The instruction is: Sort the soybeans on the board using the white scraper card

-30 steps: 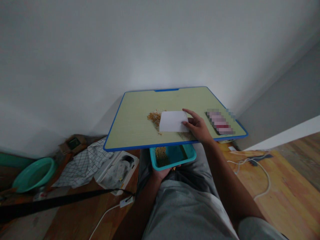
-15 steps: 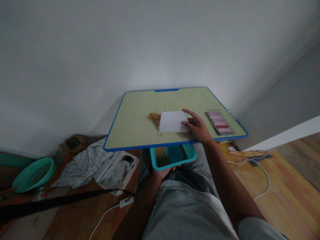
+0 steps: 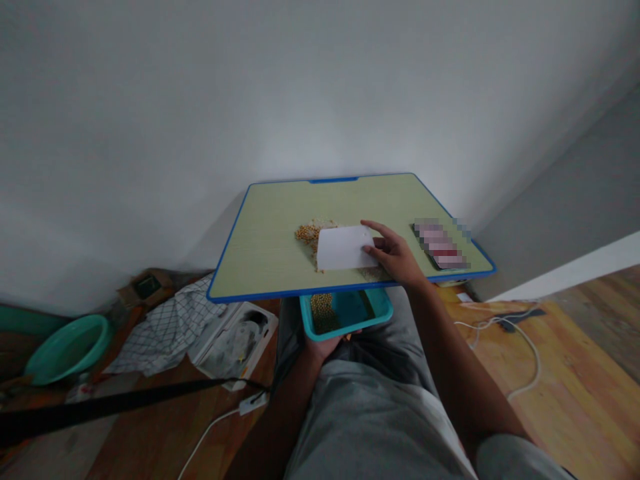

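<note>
My right hand (image 3: 395,255) grips the right end of a flat white card (image 3: 343,248), thumb on top, just over the tabletop. The card's left edge lies against a small pile of yellowish beans (image 3: 307,233), covering part of it. Below the near edge of the table, my left hand (image 3: 324,345) holds a turquoise plastic tray (image 3: 350,333) from underneath; most of its fingers are hidden. Inside the tray, yellowish beans (image 3: 323,308) lie at the left end. A patch of fine bits (image 3: 375,273) rests on the table below my right hand.
The small table (image 3: 270,267) has a blue rim and stands against a wall. A flat, blurred-out object (image 3: 443,245) lies at its right. On the floor are a green basin (image 3: 70,350), checkered cloth (image 3: 160,327), an open white box (image 3: 240,343) and a power strip with cables (image 3: 523,319).
My right hand has shifted the card slightly left and toward me, with a small tilt. My left hand and the tray have stayed in place.
</note>
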The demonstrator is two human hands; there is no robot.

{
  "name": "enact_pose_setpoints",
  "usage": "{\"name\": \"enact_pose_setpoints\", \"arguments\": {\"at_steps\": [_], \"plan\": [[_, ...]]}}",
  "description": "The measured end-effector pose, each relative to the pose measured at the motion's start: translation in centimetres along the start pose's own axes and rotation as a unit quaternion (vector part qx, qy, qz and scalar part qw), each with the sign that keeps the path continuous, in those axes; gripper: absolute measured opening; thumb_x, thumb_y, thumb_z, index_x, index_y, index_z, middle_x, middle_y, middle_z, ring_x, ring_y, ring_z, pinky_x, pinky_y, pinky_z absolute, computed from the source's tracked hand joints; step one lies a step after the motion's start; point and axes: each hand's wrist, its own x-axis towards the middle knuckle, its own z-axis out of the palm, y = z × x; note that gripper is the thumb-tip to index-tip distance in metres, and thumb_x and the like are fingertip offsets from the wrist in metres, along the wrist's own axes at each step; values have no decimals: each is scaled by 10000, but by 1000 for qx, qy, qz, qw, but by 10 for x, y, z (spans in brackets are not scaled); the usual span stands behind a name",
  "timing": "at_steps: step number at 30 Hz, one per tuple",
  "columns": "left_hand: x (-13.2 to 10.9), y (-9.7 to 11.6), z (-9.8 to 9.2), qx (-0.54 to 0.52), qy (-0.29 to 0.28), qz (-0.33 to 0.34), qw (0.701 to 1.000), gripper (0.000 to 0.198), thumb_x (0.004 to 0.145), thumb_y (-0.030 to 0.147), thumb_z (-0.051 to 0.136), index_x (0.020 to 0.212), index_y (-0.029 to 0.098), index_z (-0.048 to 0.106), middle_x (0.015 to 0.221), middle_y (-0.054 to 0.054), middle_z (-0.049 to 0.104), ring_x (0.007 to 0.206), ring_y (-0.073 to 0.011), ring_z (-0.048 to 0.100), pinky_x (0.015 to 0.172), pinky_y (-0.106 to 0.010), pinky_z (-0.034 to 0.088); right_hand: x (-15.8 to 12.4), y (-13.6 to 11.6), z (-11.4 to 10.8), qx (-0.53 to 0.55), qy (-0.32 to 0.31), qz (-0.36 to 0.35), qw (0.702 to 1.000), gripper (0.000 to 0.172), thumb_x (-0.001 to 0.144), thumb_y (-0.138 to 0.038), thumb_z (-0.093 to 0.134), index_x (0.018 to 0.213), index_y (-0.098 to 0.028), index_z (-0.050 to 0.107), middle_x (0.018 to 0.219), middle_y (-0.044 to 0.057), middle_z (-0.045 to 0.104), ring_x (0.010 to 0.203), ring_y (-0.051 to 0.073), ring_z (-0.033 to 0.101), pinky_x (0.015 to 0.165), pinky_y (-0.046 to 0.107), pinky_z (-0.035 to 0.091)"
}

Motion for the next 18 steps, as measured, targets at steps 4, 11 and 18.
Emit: {"name": "enact_pose_setpoints", "arguments": {"at_steps": [4,11,18], "plan": [[-1,0,0,0,18,7,1000,559,1050,650,447,1309,292,790,1503,-167,730,1265,-450,710,849,-700,642,-1,-2,0,7,-5,10,1000,772,864,-418,865,1554,-220,579,935,29,775,671,130,604,575,228,439],[1,-2,-1,16,18,12,1000,539,1033,661,473,1312,305,767,1464,-134,758,1243,-450,726,788,-675,677,0,2,-1,5,-14,-3,1000,732,891,-417,852,1549,-239,585,938,26,779,655,124,604,555,216,436],[3,-3,-4,33,24,11,999,517,1015,675,485,1295,345,769,1491,-101,749,1253,-426,726,860,-666,674,1,7,-4,2,-15,-20,1000,715,909,-423,841,1557,-270,581,993,37,794,705,150,657,593,238,496]]}}
